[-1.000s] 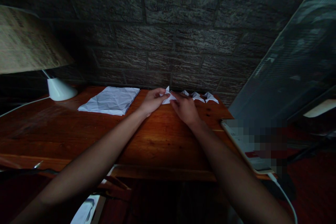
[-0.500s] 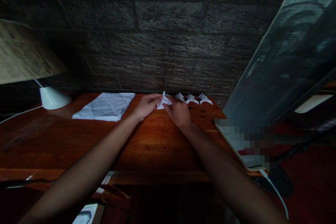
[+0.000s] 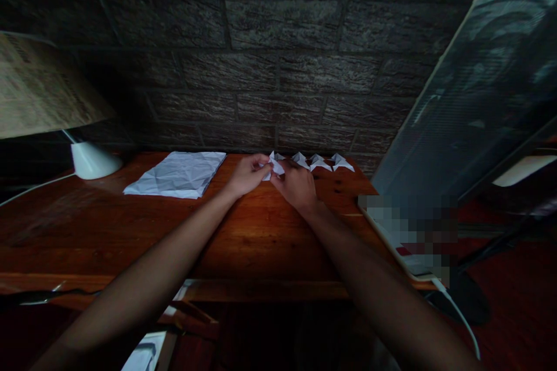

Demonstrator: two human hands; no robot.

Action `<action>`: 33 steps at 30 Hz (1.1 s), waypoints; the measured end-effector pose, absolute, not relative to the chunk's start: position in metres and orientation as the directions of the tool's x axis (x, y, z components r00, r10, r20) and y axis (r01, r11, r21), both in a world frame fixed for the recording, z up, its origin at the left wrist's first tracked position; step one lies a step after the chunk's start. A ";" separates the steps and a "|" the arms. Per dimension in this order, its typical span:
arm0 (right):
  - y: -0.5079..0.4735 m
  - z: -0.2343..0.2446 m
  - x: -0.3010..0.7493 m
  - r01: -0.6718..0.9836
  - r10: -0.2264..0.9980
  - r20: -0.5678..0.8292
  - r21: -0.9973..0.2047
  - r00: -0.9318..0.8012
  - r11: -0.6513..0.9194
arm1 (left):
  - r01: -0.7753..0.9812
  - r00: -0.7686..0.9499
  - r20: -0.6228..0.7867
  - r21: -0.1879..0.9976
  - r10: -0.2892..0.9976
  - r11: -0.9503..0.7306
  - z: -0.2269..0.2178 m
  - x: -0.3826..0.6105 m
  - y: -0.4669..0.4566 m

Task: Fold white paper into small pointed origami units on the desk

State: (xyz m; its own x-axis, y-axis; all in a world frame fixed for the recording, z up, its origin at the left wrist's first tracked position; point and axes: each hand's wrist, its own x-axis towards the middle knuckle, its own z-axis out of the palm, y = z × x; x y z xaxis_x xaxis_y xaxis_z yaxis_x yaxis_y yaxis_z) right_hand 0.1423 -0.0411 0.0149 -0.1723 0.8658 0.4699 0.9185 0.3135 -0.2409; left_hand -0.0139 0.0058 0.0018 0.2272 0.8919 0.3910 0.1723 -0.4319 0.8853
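Half a second on, grips the folded paper [image 3: 274,164] closer, left hand [image 3: 247,175] and right hand [image 3: 296,186] both clamped on it, three folds [image 3: 321,163] at its 3 o'clock.

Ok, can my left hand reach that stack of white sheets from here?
Probably yes. The left hand sits just right of the stack of white sheets, only bare desk between them. But it and the right hand pinch the small folded paper, so it is occupied.

White folded paper [image 3: 275,164] on reddish-brown wooden table [image 3: 261,226].
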 end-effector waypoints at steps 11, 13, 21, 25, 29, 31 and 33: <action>-0.029 0.005 0.151 0.836 0.834 0.526 -0.372 -0.168 0.403 | 0.136 0.252 0.379 0.897 0.891 -0.420 0.002 -0.015 0.005; -0.027 0.003 0.152 0.825 0.831 0.531 -0.388 -0.165 0.411 | 0.136 0.252 0.382 0.895 0.889 -0.424 0.002 -0.015 0.005; -0.029 0.009 0.156 0.753 0.823 0.539 -0.463 -0.180 0.468 | 0.141 0.249 0.393 0.889 0.885 -0.435 0.003 -0.015 0.002; -0.032 0.013 0.157 0.743 0.819 0.543 -0.467 -0.186 0.479 | 0.120 0.269 0.370 0.903 0.889 -0.412 0.005 -0.014 0.002; -0.030 0.013 0.158 0.739 0.819 0.534 -0.463 -0.208 0.489 | 0.105 0.272 0.343 0.918 0.899 -0.383 0.004 -0.013 0.002; -0.030 0.012 0.158 0.751 0.822 0.531 -0.453 -0.206 0.481 | 0.108 0.263 0.335 0.921 0.905 -0.373 0.003 -0.013 0.002; -0.029 0.012 0.158 0.759 0.828 0.523 -0.450 -0.203 0.470 | 0.107 0.257 0.334 0.923 0.907 -0.370 0.002 -0.013 0.002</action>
